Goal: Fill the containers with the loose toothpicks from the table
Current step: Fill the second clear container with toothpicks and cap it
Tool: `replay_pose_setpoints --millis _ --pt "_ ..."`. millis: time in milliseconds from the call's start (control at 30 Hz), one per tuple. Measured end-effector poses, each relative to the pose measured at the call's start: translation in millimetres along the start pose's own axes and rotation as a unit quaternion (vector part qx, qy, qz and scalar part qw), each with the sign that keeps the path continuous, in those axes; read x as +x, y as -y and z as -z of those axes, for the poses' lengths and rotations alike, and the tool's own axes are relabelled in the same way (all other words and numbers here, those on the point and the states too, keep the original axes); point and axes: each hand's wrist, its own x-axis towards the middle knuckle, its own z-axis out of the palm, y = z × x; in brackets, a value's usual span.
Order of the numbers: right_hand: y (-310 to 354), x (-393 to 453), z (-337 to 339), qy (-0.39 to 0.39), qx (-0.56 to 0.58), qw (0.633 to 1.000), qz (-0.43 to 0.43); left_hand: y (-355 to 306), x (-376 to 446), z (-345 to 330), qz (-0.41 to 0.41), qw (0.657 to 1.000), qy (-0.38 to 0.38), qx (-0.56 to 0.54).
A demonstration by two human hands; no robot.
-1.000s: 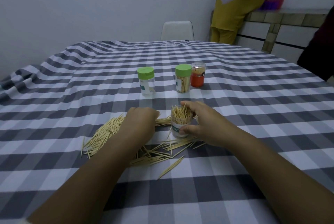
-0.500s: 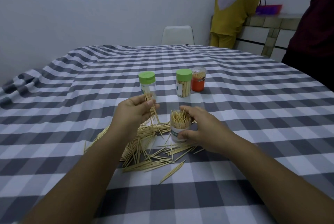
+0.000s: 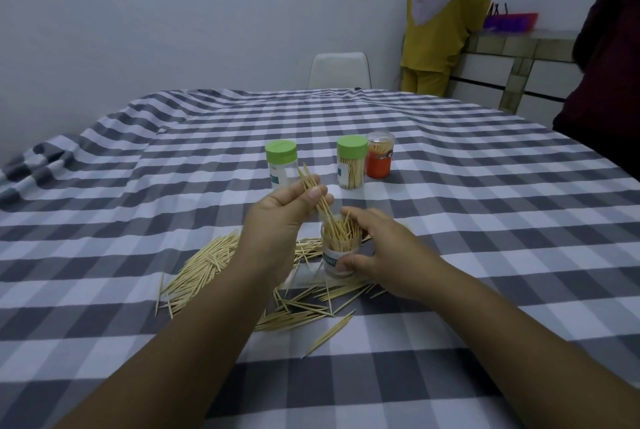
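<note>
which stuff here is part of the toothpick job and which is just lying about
In the job: open jar, pinched toothpicks, loose toothpicks, green-lidded jars, left hand, right hand.

Lying about: red jar, chair, purple tray.

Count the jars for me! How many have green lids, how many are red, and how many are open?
Green-lid jars: 2
Red jar: 1
Open jar: 1, held by the right hand
Total: 4 jars
</note>
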Motion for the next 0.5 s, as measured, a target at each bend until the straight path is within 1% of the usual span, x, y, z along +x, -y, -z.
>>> replay_pose_setpoints --millis 100,167,400,500 --pt "0.2 -0.3 0.3 -0.003 0.009 1.000 0.008 5.8 -4.1 -3.9 0.044 0.997 0.004 0.057" --pt "0.6 -1.0 0.8 -0.005 0.018 1.000 0.015 7.4 -5.5 -5.0 0.057 0.995 0.007 0.084" --pt "0.7 -0.9 0.7 -0.006 0.015 1.000 0.020 6.4 -6.8 -1.3 0.037 0.990 0.011 0.134" --pt "0.4 -0.9 0.7 -0.009 0.013 1.000 0.021 6.1 -7.7 -2.6 0.033 0.987 0.026 0.156"
